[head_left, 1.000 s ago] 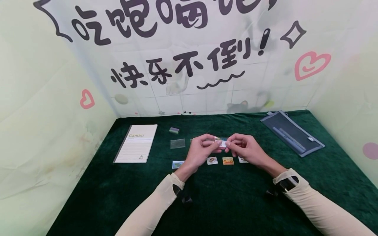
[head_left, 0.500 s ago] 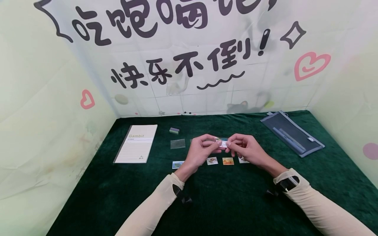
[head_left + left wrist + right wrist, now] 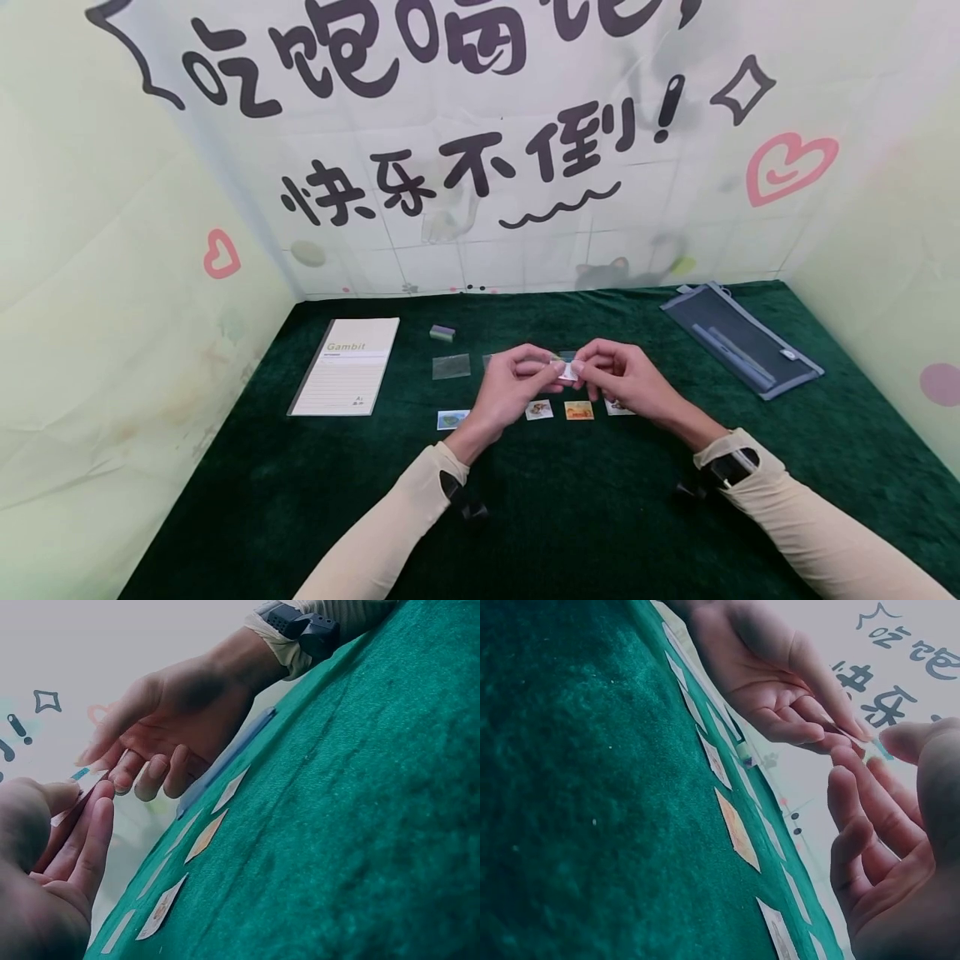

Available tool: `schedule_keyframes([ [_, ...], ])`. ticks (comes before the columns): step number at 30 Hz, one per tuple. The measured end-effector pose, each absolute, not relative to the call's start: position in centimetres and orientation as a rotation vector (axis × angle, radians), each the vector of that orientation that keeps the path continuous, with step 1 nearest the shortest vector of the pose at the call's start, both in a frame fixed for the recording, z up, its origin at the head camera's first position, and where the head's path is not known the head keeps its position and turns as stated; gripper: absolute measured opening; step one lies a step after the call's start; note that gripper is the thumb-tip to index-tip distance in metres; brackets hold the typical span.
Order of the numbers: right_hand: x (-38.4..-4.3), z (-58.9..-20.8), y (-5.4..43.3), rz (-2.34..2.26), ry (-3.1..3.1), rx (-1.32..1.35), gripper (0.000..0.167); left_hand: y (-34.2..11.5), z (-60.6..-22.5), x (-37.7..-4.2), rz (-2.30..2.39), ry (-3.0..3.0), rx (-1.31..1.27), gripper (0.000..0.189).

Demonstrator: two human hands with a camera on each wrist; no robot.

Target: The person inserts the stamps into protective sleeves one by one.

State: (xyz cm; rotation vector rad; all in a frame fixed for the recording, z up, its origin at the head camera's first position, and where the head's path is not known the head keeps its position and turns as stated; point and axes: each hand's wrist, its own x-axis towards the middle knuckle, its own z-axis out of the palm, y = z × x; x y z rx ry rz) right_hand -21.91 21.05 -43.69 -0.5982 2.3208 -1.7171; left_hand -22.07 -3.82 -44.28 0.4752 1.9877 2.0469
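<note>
The left hand (image 3: 513, 379) and right hand (image 3: 628, 377) pinch 1 small whitish card (image 3: 567, 372) right of centre, its ends hidden.

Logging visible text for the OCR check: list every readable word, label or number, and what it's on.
"吃饱" on the back wall; the rest of that line is cut by the frame's top edge.
"快乐不倒!" on the same wall, below.
"Gambit" on the notebook; its smaller print is too small to read.
Held card, loose cards: any print too small to read.
</note>
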Motion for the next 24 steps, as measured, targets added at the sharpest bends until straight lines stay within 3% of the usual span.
schedule_keyframes([
  [24,-22.44,-43.32,21.76,-1.666,2.468,-0.667,0.020,-3.40,-43.94,-21.94,1.956,2.064,0.468,0.025],
])
